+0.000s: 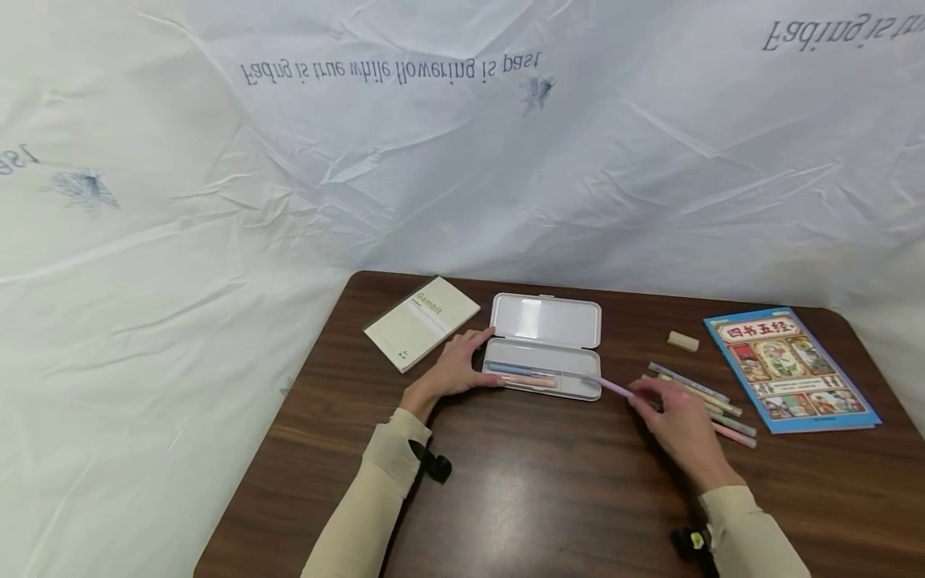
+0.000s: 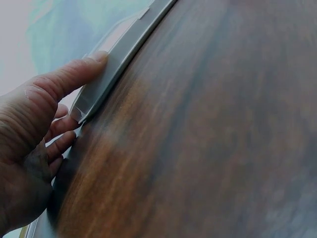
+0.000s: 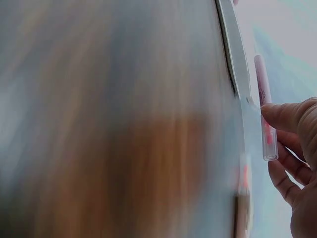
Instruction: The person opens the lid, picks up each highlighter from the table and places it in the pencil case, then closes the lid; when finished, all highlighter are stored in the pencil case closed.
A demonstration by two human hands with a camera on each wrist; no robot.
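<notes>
A white pencil case (image 1: 535,352) lies with its lid (image 1: 571,321) folded back, holding a blue pen (image 1: 509,368) and an orange pen (image 1: 527,380). At its left end my left hand (image 1: 457,365) holds the case, thumb along the front edge and fingers round the corner, as the left wrist view also shows. My right hand (image 1: 679,417) pinches a purple pen (image 1: 610,386) between thumb and fingers. That pen's far end overlaps the right end of the case. In the right wrist view, the clear end of the purple pen (image 3: 269,144) sticks out below the thumb.
Several pens (image 1: 723,408) lie in a loose group beyond my right hand. Behind them is a beige eraser (image 1: 682,341), and a blue-edged book (image 1: 831,421) lies further right. A cream notebook (image 1: 422,321) sits left of the case. A white sheet (image 1: 462,177) hangs behind the table.
</notes>
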